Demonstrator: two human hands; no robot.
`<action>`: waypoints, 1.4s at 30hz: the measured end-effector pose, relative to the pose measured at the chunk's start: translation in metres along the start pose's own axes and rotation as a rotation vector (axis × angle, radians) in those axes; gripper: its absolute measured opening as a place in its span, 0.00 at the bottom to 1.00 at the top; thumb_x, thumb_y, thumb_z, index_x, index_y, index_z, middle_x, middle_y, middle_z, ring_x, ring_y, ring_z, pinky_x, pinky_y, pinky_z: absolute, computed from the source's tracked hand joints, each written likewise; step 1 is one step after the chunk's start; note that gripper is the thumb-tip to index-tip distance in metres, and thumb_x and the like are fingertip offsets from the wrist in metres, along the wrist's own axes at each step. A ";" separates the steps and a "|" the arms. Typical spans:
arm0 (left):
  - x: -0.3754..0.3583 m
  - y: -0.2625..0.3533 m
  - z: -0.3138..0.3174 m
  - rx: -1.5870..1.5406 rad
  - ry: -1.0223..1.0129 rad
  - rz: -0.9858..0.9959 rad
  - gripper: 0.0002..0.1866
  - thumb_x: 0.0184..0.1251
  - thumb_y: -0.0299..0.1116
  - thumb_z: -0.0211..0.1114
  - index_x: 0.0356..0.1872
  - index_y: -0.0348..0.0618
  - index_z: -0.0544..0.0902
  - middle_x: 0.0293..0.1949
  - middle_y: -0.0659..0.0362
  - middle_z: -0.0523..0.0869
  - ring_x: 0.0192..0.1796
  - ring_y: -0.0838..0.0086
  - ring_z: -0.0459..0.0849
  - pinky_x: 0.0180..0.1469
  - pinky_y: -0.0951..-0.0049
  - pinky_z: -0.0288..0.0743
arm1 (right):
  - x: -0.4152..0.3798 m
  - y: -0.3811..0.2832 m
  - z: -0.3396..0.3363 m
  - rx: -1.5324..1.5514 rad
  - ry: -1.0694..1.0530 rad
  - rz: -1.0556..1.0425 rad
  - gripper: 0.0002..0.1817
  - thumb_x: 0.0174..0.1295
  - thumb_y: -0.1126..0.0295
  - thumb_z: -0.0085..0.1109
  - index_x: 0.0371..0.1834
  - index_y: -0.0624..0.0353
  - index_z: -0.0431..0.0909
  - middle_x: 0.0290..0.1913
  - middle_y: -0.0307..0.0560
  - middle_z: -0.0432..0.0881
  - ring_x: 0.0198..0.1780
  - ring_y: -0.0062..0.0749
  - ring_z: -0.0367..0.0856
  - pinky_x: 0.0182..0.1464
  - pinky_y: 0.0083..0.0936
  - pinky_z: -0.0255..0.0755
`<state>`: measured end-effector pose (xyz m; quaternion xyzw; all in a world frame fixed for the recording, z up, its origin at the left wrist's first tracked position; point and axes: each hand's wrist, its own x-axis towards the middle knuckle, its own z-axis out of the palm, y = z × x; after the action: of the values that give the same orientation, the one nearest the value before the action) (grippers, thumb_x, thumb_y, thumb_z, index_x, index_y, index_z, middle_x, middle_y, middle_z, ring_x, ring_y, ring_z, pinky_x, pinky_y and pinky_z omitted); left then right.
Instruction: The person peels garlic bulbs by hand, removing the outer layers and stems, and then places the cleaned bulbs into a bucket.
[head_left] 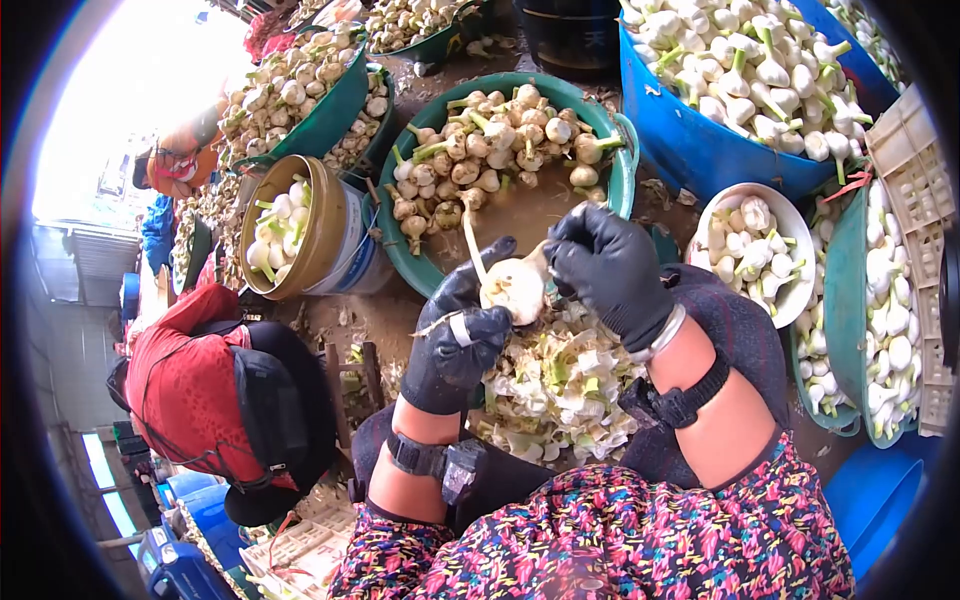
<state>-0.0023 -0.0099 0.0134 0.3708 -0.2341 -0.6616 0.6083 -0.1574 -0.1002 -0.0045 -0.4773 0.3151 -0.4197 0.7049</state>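
Both hands wear black gloves. My left hand is wrapped round a white garlic bulb, a long pale strip rising from it. My right hand is at the bulb's upper right side, its fingers pinched on a piece of pale skin or stem there. Beneath the hands lies a heap of peeled skins and trimmings. Just beyond them is a green basin with brownish, unpeeled garlic bulbs in it.
A bucket of white garlic stands at the left, a white bowl of bulbs at the right. Behind it is a large blue tub heaped with garlic. A person in red bends at the left.
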 end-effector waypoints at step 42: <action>0.041 -0.019 0.004 0.258 0.118 -0.050 0.35 0.51 0.26 0.62 0.63 0.37 0.62 0.50 0.52 0.74 0.48 0.65 0.77 0.48 0.66 0.77 | -0.024 0.023 0.011 -1.288 -1.118 0.041 0.11 0.46 0.67 0.55 0.28 0.60 0.83 0.33 0.54 0.83 0.37 0.47 0.81 0.42 0.37 0.73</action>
<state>-0.0163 -0.0477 -0.0071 0.4897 -0.2719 -0.6180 0.5516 -0.1525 -0.0697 -0.0217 -0.9163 0.1065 0.1517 0.3551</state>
